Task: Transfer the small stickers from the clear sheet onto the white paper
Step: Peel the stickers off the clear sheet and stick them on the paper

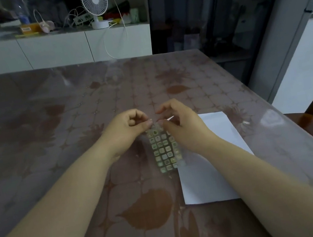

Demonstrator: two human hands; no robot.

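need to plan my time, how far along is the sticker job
Barely started. Done: nothing visible; the white paper is blank where exposed. In hand: the left hand and right hand pinch the top edge of the clear sheet, seemingly starting a peel. Left: its rows of stickers look nearly full.

The right hand [184,128] hides part of the white paper [223,127] beneath it; whether its fingertips pinch anything cannot be told.
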